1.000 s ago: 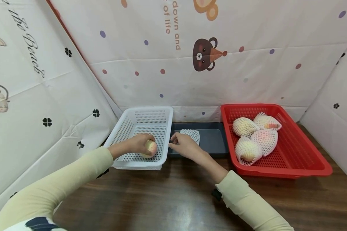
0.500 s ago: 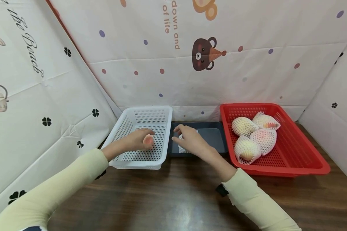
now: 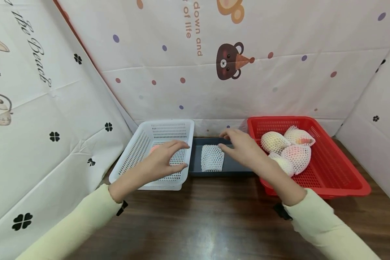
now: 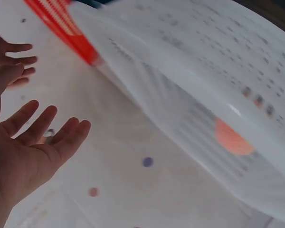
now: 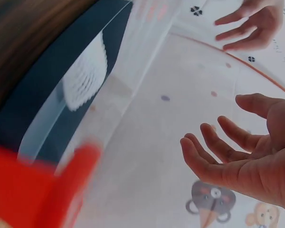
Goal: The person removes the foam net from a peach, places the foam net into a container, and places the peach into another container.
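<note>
My left hand (image 3: 160, 160) is over the white basket (image 3: 178, 187), thumb and fingers spread apart and nothing between them. A peach (image 4: 233, 137) lies inside that basket; in the head view my left hand covers most of it. Above the right part of the dark tray (image 3: 198, 142) is my right hand (image 3: 247, 150), its fingers loosely bent and holding nothing. A white foam fruit net (image 3: 212, 159) lies flat in the tray, just left of my right hand. Both hands show bare palms in the wrist views.
At the right stands a red basket (image 3: 331, 173) with several peaches (image 3: 297, 157) in foam nets, gathered on its left side. My right forearm passes over its front left corner. The containers stand on a dark wooden table (image 3: 195, 220) against a printed cloth backdrop (image 3: 149, 97).
My left hand let go of the peach, which now lies in the white basket, and opened up. My right hand moved right and uncovered the foam net in the tray.
</note>
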`<state>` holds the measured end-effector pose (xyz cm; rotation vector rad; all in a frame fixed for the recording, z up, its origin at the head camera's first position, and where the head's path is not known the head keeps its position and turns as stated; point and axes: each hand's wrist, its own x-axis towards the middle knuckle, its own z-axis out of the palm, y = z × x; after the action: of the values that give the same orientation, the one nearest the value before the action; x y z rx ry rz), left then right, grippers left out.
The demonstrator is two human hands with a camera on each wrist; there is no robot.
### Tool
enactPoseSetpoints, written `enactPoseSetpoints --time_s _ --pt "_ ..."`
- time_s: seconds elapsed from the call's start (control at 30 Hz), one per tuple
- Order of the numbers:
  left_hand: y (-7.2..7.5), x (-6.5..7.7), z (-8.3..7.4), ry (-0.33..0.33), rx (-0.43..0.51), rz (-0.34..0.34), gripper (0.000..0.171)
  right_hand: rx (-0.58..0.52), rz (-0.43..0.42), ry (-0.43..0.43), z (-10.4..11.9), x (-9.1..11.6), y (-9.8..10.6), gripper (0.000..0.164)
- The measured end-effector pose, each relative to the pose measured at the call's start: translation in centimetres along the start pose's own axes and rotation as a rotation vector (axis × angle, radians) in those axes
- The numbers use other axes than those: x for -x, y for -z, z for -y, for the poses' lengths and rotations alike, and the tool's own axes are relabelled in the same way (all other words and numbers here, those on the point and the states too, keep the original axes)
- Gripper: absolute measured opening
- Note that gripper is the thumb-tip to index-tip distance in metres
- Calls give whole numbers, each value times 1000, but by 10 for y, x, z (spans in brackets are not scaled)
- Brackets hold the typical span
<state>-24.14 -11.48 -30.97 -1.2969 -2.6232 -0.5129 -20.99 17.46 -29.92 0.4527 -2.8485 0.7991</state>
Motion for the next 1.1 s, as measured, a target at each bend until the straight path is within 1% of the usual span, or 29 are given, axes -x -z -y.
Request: enactPoseSetpoints --time_s 0.1,0.17,0.33,0.47,0.57,0.77,0.93,1.1 --pt "-1 4 -13 -53 14 -30 51 40 -3 -22 -10 13 13 43" --pt "-3 7 -22 -72 16 -44 52 65 0 -48 -18 22 20 46" --pt "-10 12 -41 -85 40 -65 54 119 0 -88 -39 44 34 50" --pt "-18 12 -50 -97 69 -65 54 155 17 -87 -57 56 39 49" --pt "-24 9 -55 -103 84 -66 54 186 33 -104 -70 62 43 52" --pt "-37 -2 -62 -97 137 -57 52 238 45 -142 -91 75 51 53" --pt "-50 -8 -65 -101 201 -71 50 242 71 -162 -101 79 55 53" --pt "-62 -17 -70 -100 284 -75 48 245 97 -183 -107 79 56 54"
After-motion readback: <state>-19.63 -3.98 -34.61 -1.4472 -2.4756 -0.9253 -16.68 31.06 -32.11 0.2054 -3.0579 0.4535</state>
